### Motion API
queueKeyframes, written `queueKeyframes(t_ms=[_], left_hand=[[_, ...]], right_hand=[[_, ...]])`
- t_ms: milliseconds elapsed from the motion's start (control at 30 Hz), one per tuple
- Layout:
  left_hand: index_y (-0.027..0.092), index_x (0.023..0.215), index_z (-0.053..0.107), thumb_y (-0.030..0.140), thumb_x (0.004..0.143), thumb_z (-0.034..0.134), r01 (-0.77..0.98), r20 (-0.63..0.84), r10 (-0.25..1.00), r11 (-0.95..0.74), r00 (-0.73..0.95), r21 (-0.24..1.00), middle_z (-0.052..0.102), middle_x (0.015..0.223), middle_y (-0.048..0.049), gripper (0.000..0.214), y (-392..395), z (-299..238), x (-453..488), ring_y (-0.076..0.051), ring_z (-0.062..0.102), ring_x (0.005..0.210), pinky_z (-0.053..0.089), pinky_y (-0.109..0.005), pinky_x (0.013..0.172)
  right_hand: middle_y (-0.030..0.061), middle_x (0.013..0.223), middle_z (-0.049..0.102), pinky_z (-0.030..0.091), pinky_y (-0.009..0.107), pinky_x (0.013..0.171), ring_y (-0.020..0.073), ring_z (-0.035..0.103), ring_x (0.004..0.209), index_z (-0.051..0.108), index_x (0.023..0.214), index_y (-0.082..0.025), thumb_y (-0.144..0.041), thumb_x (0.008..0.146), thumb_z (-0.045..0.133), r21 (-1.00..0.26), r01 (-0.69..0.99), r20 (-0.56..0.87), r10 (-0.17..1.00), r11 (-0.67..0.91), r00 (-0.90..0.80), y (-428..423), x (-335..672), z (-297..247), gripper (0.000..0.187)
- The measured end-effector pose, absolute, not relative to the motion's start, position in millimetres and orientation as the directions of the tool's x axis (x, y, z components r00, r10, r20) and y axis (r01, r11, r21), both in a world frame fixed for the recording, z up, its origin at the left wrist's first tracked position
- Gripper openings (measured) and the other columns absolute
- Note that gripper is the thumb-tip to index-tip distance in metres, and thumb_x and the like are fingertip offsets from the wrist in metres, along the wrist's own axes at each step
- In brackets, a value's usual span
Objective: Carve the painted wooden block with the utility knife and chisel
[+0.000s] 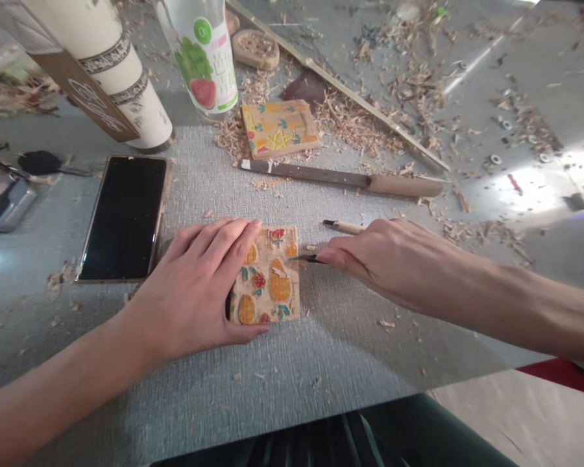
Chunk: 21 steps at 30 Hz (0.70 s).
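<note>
One dark phone (125,220) lies left of centre; beside it, the left hand (194,288) is clamped on a painted wooden block (267,279) at mid-frame, fingertips over its upper left, thumb along its lower edge. The block looks light, stiff and hardly slippery; its raised fruit shapes might chip, so the side edges seem the soundest hold. Right of centre, the right hand (370,250) is closed around a narrow-bladed tool (310,258), its tip at the block's right edge.
</note>
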<state>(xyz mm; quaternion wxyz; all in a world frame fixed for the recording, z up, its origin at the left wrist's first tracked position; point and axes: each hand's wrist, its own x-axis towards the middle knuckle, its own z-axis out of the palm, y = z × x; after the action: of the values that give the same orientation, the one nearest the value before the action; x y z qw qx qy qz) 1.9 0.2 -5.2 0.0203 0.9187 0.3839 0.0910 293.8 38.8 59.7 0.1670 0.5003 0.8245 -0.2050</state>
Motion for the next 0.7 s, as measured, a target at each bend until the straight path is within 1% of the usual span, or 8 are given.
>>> queueKeyframes(t_ms=[133,233,333,400,467,533,600,700], left_hand=[[-0.003,0.165,0.035,0.088,0.087,0.057,0.698,0.154,0.707,-0.707,0.690,0.115,0.059,0.152,-0.0316,0.122,0.2,-5.0,2.1,-0.048,0.059,0.137,0.046,-0.061,0.115],[-0.005,0.164,0.036,0.088,0.086,0.059,0.698,0.156,0.705,-0.709,0.692,0.106,0.059,0.151,-0.0322,0.123,0.3,-5.0,2.9,-0.049,0.059,0.137,0.047,-0.062,0.114],[-0.004,0.165,0.035,0.087,0.086,0.060,0.701,0.156,0.708,-0.705,0.688,0.109,0.057,0.153,-0.0320,0.123,-0.4,-5.6,3.0,-0.049,0.058,0.139,0.047,-0.063,0.116],[-0.003,0.166,0.033,0.087,0.086,0.060,0.703,0.153,0.712,-0.702,0.686,0.116,0.056,0.155,-0.0316,0.123,-1.3,-6.0,2.8,-0.049,0.056,0.141,0.046,-0.063,0.117],[-0.001,0.167,0.032,0.085,0.087,0.060,0.706,0.147,0.716,-0.698,0.683,0.122,0.054,0.157,-0.0309,0.121,-2.5,-5.9,2.6,-0.048,0.055,0.142,0.045,-0.062,0.118],[-0.001,0.167,0.031,0.082,0.089,0.061,0.711,0.137,0.721,-0.693,0.679,0.122,0.054,0.158,-0.0309,0.118,-3.4,-5.4,2.9,-0.047,0.055,0.143,0.045,-0.061,0.119],[-0.003,0.167,0.031,0.080,0.090,0.062,0.713,0.133,0.721,-0.692,0.680,0.112,0.054,0.158,-0.0313,0.117,-3.8,-4.7,3.6,-0.047,0.054,0.143,0.045,-0.060,0.119],[-0.005,0.166,0.032,0.080,0.090,0.061,0.707,0.135,0.711,-0.702,0.690,0.083,0.054,0.157,-0.0320,0.118,-3.4,-4.2,4.8,-0.047,0.055,0.142,0.046,-0.059,0.118]], right_hand=[[0.0020,0.061,0.061,0.026,0.033,0.057,0.0162,0.044,0.051,0.076,0.092,-0.024,-0.063,0.116,0.023,-0.161,0.871,-0.440,0.756,0.465,-0.484,37.1,296.4,57.1,0.071],[0.0024,0.059,0.060,0.024,0.034,0.055,0.0162,0.042,0.049,0.074,0.085,-0.024,-0.060,0.117,0.022,-0.121,0.853,-0.412,0.756,0.508,-0.509,36.2,296.2,58.4,0.071],[0.0027,0.058,0.058,0.021,0.035,0.053,0.0151,0.037,0.046,0.073,0.080,-0.023,-0.056,0.117,0.028,-0.074,0.838,-0.398,0.754,0.541,-0.522,36.6,292.5,62.1,0.067],[0.0022,0.057,0.057,0.019,0.036,0.053,0.0142,0.033,0.045,0.076,0.083,-0.023,-0.055,0.116,0.033,-0.057,0.837,-0.408,0.752,0.544,-0.517,38.3,289.9,63.0,0.063],[0.0019,0.055,0.055,0.019,0.036,0.053,0.0139,0.032,0.044,0.077,0.084,-0.024,-0.058,0.115,0.034,-0.047,0.846,-0.442,0.748,0.531,-0.494,41.2,288.9,61.1,0.063],[0.0024,0.055,0.056,0.020,0.035,0.054,0.0140,0.035,0.045,0.076,0.081,-0.026,-0.063,0.114,0.027,-0.076,0.857,-0.480,0.734,0.510,-0.479,44.5,289.9,57.1,0.070],[0.0034,0.059,0.060,0.023,0.035,0.054,0.0148,0.043,0.047,0.073,0.078,-0.026,-0.071,0.112,0.017,-0.153,0.870,-0.499,0.723,0.469,-0.478,47.5,292.0,52.7,0.080],[0.0047,0.062,0.063,0.031,0.034,0.054,0.0161,0.053,0.051,0.062,0.069,-0.024,-0.082,0.106,0.011,-0.227,0.907,-0.552,0.720,0.356,-0.420,50.0,293.7,48.9,0.086]])
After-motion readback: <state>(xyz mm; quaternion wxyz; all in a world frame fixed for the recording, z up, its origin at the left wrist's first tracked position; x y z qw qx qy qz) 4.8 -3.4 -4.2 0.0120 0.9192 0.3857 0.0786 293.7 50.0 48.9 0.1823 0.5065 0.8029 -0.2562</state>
